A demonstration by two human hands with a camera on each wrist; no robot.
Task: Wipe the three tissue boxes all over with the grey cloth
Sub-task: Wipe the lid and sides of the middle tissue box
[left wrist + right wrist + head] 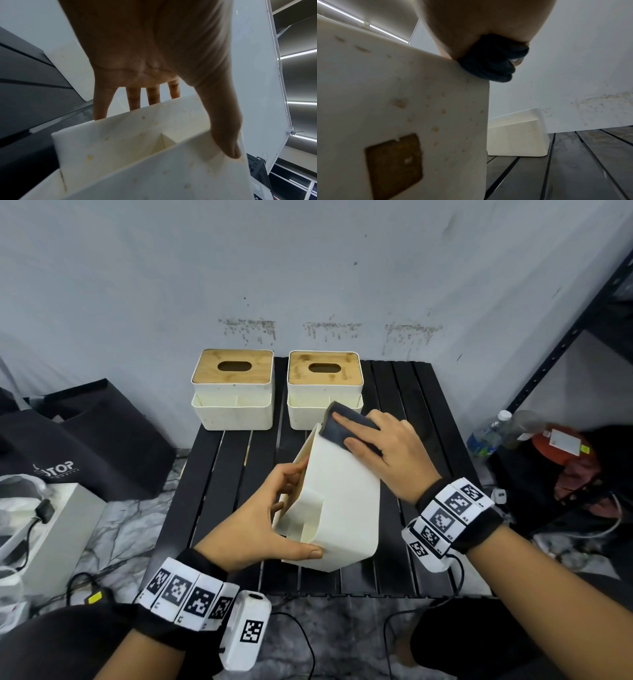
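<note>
Against a stained grey wall, sitting on the black slatted counter (pixel 394 392): two tissue boxes (pixel 233 390) (pixel 323 388) side by side. Nearer, tilting on edge, the third box (pixel 339 494), being gripped by the left hand (pixel 260 518). Pressing the grey cloth (pixel 342 422) flat onto its upper end, fingers straight: the right hand (pixel 390 453).

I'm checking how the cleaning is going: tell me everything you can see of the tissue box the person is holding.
The held tissue box is cream-white, plastic-looking, with rounded corners, small brownish specks and a brown square patch on one face. It is tipped onto its side on the black slatted table, its wooden-looking lid facing left. The left hand grips its open side compartment, thumb on the near edge. The right hand presses the grey cloth on its upper far corner.
</note>
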